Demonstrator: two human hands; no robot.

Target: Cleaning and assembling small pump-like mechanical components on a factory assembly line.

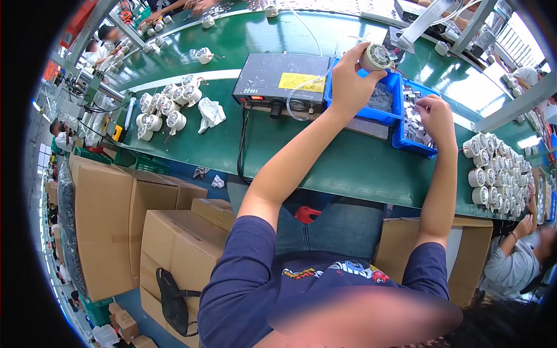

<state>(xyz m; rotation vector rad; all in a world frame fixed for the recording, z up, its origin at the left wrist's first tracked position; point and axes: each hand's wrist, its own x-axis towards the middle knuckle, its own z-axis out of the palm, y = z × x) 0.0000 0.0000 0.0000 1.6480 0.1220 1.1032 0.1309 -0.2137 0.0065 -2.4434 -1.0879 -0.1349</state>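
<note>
My left hand [353,84] is raised above the blue bins, its fingers wrapped round a small round white motor [377,57] with a silvery, slotted top face. Below that hand a blue bin [371,113] holds a heap of grey bits too small to name. A second blue bin [415,147] beside it contains many small flat whitish-grey pieces [413,123]. Over this bin's right side hovers my right hand [439,118], thumb and fingertips pinched together. Whatever is between those fingertips cannot be made out.
A black control box [272,78] with a yellow label stands left of the bins. White motors cluster at left [174,98] and in rows at right [493,174]. A crumpled white cloth [210,115] lies between. Cardboard boxes [180,243] stand below the green bench. A co-worker [516,261] sits at right.
</note>
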